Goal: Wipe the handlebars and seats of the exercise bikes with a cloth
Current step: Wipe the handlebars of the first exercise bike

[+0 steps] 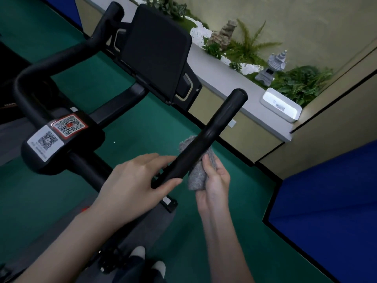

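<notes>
At the far left of the view, the left handlebar (61, 56) of the exercise bike curves up from the middle block, where two stickers (59, 133) with square codes are glued. No hand and no cloth is on this bar. Behind the block the dark screen (157, 50) stands tilted on its holder.

Lower, near the middle, the left hand (132, 186) grips the near end of the right handlebar (206, 135). Its thumb is on the side near the person and its fingers (161, 159) reach over the other side. I think this grip is there to hold the bar steady against the rubbing.

Just to the right, the grey cloth (196, 178) is wrapped partly round the same bar, a little above the left hand. One corner shows on the far side of the bar. The right hand (214, 180) grasps the cloth, fingers curled round it and thumb pressing it to the bar. Held like this, the cloth can slide along the bar and clean round it in one pass. The part up to the tip looks not yet reached, and the seat is not in view.

At the right, a ledge (234, 86) carries plants (302, 82) and a white box (280, 105), well apart from the work.
</notes>
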The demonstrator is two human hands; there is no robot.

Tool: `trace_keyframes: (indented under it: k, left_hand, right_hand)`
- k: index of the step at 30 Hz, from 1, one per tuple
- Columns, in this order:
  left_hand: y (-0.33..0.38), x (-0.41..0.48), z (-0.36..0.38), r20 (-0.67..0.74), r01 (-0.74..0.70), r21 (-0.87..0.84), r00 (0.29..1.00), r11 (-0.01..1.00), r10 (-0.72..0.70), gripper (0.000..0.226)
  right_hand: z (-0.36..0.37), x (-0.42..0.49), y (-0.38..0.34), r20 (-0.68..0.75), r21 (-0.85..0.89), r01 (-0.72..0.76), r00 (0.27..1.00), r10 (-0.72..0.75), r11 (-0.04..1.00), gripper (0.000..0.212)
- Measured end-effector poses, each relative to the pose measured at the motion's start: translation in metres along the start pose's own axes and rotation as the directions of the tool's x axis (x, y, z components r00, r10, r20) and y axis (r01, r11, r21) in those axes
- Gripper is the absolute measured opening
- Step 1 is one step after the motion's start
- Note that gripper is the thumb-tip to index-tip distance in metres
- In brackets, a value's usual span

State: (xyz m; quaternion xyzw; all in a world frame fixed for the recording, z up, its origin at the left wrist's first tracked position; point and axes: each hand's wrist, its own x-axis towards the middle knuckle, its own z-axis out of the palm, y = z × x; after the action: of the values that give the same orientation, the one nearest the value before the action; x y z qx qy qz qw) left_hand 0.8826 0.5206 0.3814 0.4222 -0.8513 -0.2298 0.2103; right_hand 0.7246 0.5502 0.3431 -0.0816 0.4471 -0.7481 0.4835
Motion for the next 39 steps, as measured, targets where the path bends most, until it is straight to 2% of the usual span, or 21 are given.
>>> trace_keyframes:
  k: [5,8,11,13,15,18,20,21,24,28,33,35,39]
  left_hand:
    - [0.008,0.014,0.0,0.007,0.003,-0.02,1.0,1.0,-0.003,0.059]
    - [0.016,0.028,0.005,0.001,-0.018,-0.076,1.0,0.997,0.019,0.06]
    - [0.022,0.04,0.013,0.017,-0.008,-0.172,1.0,0.985,0.011,0.057]
    - [0.022,0.044,0.017,0.012,0.005,-0.213,1.0,0.977,-0.003,0.051]
    - [0.018,0.046,0.02,-0.004,0.011,-0.258,1.0,0.966,-0.013,0.047]
    - [0.014,0.048,0.023,-0.016,0.012,-0.295,1.0,0.956,-0.017,0.047]
    - [0.013,0.048,0.024,-0.019,0.003,-0.292,1.0,0.956,-0.009,0.048]
    - [0.013,0.048,0.024,-0.02,0.002,-0.291,1.0,0.957,-0.008,0.047]
    - [0.013,0.048,0.024,-0.021,0.009,-0.297,1.0,0.955,-0.016,0.046]
    - [0.013,0.049,0.024,-0.019,0.018,-0.313,0.999,0.949,-0.026,0.045]
    - [0.012,0.05,0.023,-0.015,0.028,-0.34,0.999,0.94,-0.035,0.042]
    - [0.012,0.051,0.023,-0.019,0.037,-0.346,0.999,0.938,-0.047,0.042]
    - [0.01,0.051,0.024,-0.026,0.043,-0.356,0.998,0.934,-0.056,0.043]
  right_hand:
    - [0.003,-0.01,0.012,0.004,0.043,-0.071,0.997,0.071,0.997,0.024]
    - [0.006,-0.006,0.008,-0.039,0.033,-0.019,0.999,0.02,0.999,0.024]
    - [0.011,0.007,-0.005,-0.204,-0.018,0.185,0.961,-0.185,0.983,0.019]
    - [0.015,0.008,-0.004,-0.296,-0.193,0.318,0.883,-0.364,0.928,0.017]
    - [0.018,-0.001,0.007,-0.304,-0.386,0.406,0.792,-0.53,0.828,0.019]
    - [0.019,-0.01,0.016,-0.181,-0.583,0.524,0.662,-0.727,0.621,0.029]
    - [0.022,-0.004,0.009,-0.057,-0.698,0.56,0.578,-0.814,0.447,0.03]
    - [0.025,0.001,0.002,-0.025,-0.724,0.568,0.547,-0.836,0.393,0.029]
    - [0.037,0.023,-0.026,0.007,-0.745,0.589,0.478,-0.879,0.314,0.024]
    - [0.04,0.039,-0.045,0.122,-0.79,0.595,0.384,-0.915,0.144,0.023]
    - [0.016,0.028,-0.031,0.504,-0.752,0.615,0.304,-0.808,-0.237,0.028]
    - [0.013,0.031,-0.042,0.616,-0.686,0.647,0.273,-0.739,-0.333,0.027]
    - [0.024,0.046,-0.082,0.749,-0.602,0.656,0.266,-0.607,-0.455,0.025]
